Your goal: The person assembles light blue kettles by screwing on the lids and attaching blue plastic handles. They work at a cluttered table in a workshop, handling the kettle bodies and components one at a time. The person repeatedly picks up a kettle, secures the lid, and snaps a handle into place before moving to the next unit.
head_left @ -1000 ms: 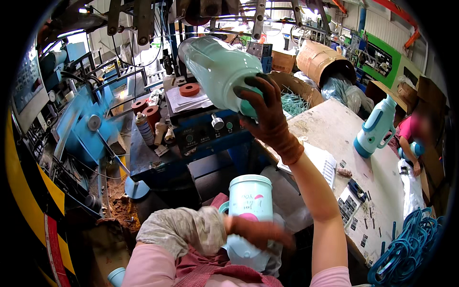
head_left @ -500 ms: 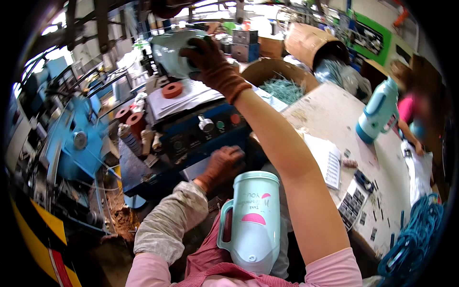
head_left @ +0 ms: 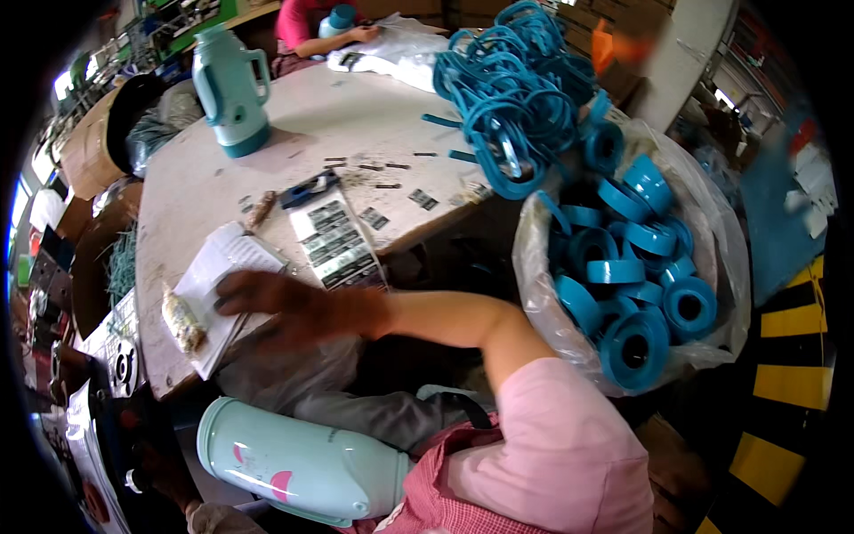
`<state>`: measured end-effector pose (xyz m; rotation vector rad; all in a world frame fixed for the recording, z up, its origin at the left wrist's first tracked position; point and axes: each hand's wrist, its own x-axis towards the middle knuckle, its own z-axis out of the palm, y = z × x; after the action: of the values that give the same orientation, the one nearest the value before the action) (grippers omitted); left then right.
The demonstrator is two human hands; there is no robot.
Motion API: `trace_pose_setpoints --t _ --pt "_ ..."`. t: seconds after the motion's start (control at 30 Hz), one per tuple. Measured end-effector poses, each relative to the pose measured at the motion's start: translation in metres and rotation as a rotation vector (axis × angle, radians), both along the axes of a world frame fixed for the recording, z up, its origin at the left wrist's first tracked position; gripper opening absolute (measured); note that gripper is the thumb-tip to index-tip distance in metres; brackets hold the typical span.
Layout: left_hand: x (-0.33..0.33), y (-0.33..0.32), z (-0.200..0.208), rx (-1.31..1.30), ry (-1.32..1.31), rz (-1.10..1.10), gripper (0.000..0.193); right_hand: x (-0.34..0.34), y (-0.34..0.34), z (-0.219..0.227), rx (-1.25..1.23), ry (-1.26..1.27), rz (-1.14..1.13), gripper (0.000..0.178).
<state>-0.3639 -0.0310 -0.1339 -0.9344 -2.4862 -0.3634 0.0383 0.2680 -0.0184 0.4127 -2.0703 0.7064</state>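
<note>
A pale mint jug-shaped flask body [head_left: 302,458] with pink shapes lies across my lap, its wide rim to the left and its handle underneath. My right hand [head_left: 298,311], in a brown glove, reaches left over the near table edge. Its fingers are stretched out and motion-blurred, with nothing seen in them. Below it are printed sheets [head_left: 213,271] and a tape-wrapped bundle [head_left: 182,320]. My left hand [head_left: 165,472], also gloved, is low at the left beside the flask's rim, dim and partly lost in shadow; its fingers cannot be made out.
On the white table [head_left: 311,93] stand a teal-based flask [head_left: 233,93] and a heap of blue strap-like rings [head_left: 511,93]. A label sheet [head_left: 334,240] lies nearer. To the right, a plastic-lined bag [head_left: 534,258] holds several blue ring parts [head_left: 636,347]. A person [head_left: 307,27] works across the table.
The view has swung right toward the table and bag. My right hand has let go of the pale green piece it held over the machine and now hovers, empty, by the sheets.
</note>
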Motion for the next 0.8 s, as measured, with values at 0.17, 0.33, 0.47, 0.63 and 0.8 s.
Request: trace_pose_setpoints --t 0.17,0.33,0.47,0.63,0.8 --pt "0.089 0.003 -0.010 0.596 -0.555 -0.277 0.048 0.298 0.102 -0.027 -0.245 -0.278 -1.229 0.028" --pt "0.168 -0.007 -0.021 1.156 -1.559 -0.448 0.050 0.508 0.165 -0.093 -0.001 -0.558 -1.928 0.041" --pt "0.147 -0.030 -0.002 1.204 -1.327 -0.602 0.044 0.547 0.196 -0.147 -0.010 -1.248 -1.758 0.081" --pt "0.171 -0.041 0.029 0.684 -0.582 -0.182 0.021 0.514 0.212 -0.075 -0.037 -1.010 -1.572 0.069" --pt "0.236 -0.013 0.066 0.930 -1.056 -0.526 0.034 0.378 0.126 0.055 -0.429 -0.365 -0.963 0.059"
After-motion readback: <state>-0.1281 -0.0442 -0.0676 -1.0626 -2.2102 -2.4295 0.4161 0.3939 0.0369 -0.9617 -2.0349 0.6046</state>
